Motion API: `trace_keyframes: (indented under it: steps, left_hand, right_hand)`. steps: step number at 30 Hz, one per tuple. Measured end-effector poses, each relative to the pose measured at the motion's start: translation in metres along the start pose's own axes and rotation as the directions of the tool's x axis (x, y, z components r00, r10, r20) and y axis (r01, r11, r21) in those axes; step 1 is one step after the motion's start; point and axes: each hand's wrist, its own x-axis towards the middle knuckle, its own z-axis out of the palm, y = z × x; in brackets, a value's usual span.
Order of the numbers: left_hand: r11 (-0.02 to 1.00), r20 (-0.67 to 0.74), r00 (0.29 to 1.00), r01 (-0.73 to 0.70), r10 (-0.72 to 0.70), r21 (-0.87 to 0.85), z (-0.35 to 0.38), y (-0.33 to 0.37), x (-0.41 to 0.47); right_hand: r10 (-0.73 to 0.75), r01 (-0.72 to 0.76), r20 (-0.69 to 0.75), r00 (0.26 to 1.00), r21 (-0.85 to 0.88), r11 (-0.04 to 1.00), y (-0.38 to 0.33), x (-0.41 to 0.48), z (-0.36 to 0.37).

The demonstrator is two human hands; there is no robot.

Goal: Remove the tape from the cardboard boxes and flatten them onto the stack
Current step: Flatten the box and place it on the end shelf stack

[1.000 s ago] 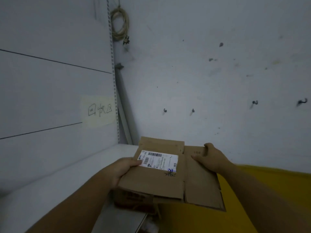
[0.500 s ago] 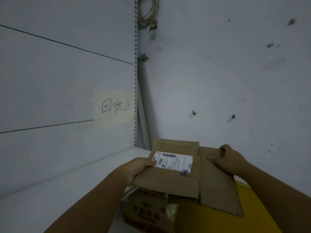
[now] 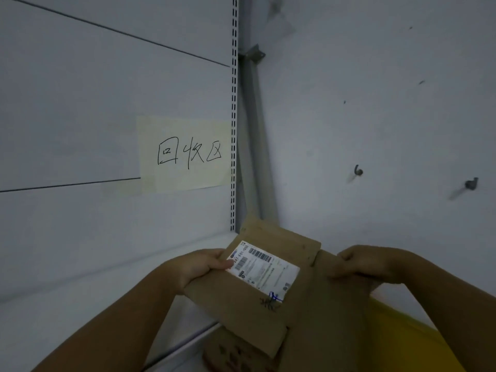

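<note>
Nearer the wall corner (image 3: 242,194) now, the flattened box (image 3: 268,307) hangs above the stack (image 3: 228,357), left hand (image 3: 200,267) pinching its labelled edge and right hand (image 3: 375,261) gripping the opposite flap, seemingly to keep it flat for laying down.

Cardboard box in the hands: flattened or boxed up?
Flattened. The cardboard box shows as flat panels side by side, shipping label facing up; the left hand and right hand grip its opposite edges.

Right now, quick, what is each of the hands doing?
Left hand: holds the flattened cardboard box by its left edge, thumb on the white label.
Right hand: holds the same box by its right flap.
</note>
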Motion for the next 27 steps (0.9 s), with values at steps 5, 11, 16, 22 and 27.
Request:
trace_keyframes:
  steps: [5, 11, 16, 22, 27]
  left_hand:
    - [0.994, -0.119, 0.992, 0.053, -0.042, 0.097, 0.024, 0.016, 0.003]
    - [0.930, -0.395, 0.908, 0.260, -0.142, 0.261, 0.043, 0.028, -0.011]
    - [0.518, -0.753, 0.614, 0.576, 0.236, 0.632, 0.040, 0.042, -0.003]
    - [0.360, -0.633, 0.691, 0.524, 0.349, 0.772, 0.036, 0.018, 0.046]
    - [0.394, -0.629, 0.729, 0.512, 0.270, 0.763, 0.040, -0.032, 0.082]
  right_hand:
    - [-0.195, 0.185, 0.337, 0.921, 0.062, 0.981, -0.008, 0.054, -0.014]
    - [-0.393, 0.369, 0.390, 0.833, 0.139, 0.919, -0.016, 0.107, -0.013]
    - [-0.483, 0.422, 0.231, 0.845, 0.268, 0.866, -0.040, 0.147, 0.005]
    - [-0.337, 0.341, -0.054, 0.940, 0.209, 0.917, -0.057, 0.197, 0.038]
    - [-0.530, 0.474, -0.116, 0.840, -0.316, 0.822, -0.063, 0.231, 0.064]
